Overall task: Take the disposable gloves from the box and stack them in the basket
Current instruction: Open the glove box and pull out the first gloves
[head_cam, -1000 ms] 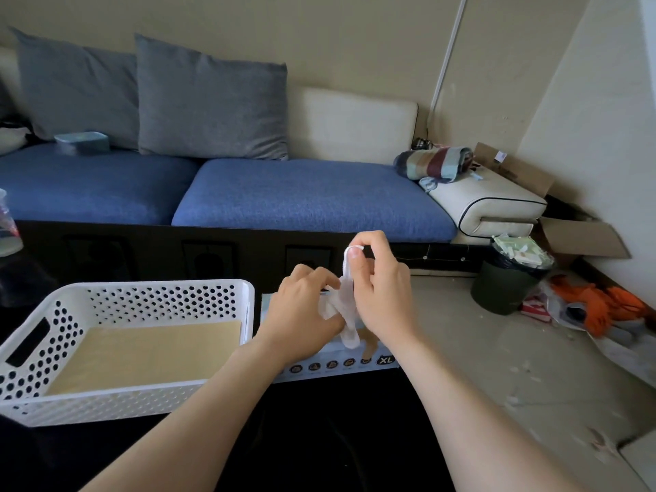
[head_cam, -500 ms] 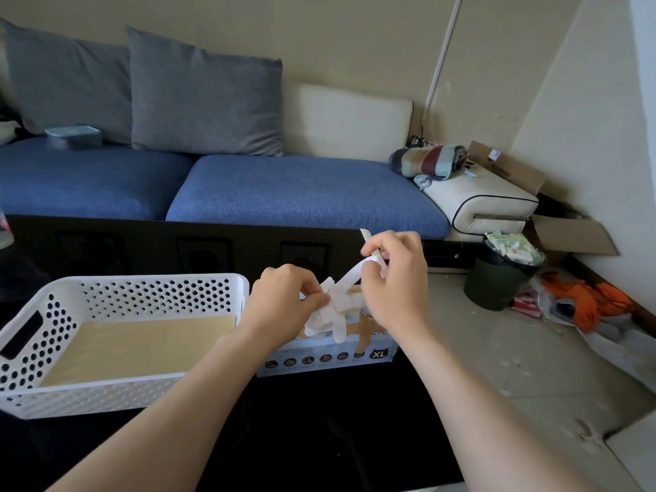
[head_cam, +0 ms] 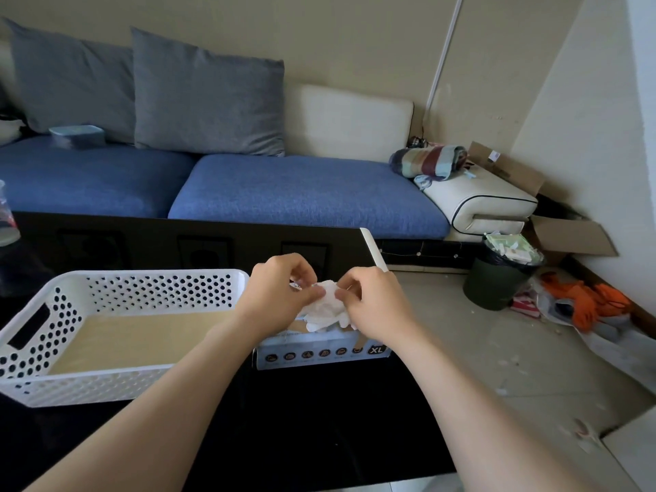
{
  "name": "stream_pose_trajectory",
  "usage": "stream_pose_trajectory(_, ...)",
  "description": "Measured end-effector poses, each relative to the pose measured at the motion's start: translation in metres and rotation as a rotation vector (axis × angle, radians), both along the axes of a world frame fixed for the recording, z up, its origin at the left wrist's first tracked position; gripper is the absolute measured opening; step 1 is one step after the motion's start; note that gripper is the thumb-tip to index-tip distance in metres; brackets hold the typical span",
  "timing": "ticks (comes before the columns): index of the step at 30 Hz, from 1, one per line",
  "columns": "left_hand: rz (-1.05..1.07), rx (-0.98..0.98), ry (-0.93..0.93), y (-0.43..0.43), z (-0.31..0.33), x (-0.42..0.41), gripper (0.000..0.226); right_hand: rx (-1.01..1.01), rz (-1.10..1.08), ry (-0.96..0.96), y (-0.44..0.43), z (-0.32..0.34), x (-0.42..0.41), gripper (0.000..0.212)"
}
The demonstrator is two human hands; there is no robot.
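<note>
A white disposable glove [head_cam: 324, 306] hangs crumpled between both my hands, just above the glove box [head_cam: 321, 355], which carries an "XL" mark on its front. My left hand [head_cam: 280, 291] pinches the glove's upper left edge. My right hand [head_cam: 372, 301] pinches its right edge. To the left stands the white perforated basket [head_cam: 117, 387], with only a tan liner on its floor. The box top is mostly hidden behind my hands and the glove.
Basket and box sit on a black table [head_cam: 301, 427]. A blue sofa [head_cam: 305, 190] with grey cushions runs behind. A dark waste bin [head_cam: 500, 278], cardboard boxes and orange clutter lie on the floor at right. A clear bottle [head_cam: 5, 221] stands at the far left edge.
My hands have come down and closer together. The glove, stretched upward by my right hand before, is now spread low between both hands over the box.
</note>
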State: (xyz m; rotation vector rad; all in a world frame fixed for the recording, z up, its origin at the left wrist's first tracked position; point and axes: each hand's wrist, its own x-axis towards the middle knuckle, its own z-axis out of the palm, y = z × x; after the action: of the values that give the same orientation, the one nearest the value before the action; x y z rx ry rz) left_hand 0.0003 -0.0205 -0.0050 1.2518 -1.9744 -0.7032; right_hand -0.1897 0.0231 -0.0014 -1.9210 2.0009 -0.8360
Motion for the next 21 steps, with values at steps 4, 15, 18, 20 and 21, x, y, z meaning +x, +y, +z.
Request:
stream_pose_trajectory(4, -0.079, 0.05, -0.248, 0.001, -0.003, 0.008, 0.021, -0.019, -0.084, -0.08, -0.01, -0.008, -0.008, 0.023)
stream_pose_trajectory(15, -0.034, -0.023, -0.257, 0.001, -0.005, 0.002, 0.014, -0.047, -0.273, -0.103, -0.016, -0.011, -0.003, 0.025)
stream_pose_trajectory(18, -0.016, -0.074, -0.273, 0.003, -0.005, -0.001, 0.014, -0.005, -0.282, -0.148, -0.017, -0.01, -0.005, 0.025)
stream_pose_trajectory(20, -0.026, -0.093, -0.265, 0.002, -0.004, 0.0, 0.012, -0.036, -0.267, -0.165, -0.016, -0.009, -0.005, 0.021)
stream_pose_trajectory(21, -0.029, -0.093, -0.247, 0.0, -0.004, 0.0, 0.012, -0.08, -0.245, -0.161, -0.014, -0.007, -0.004, 0.019)
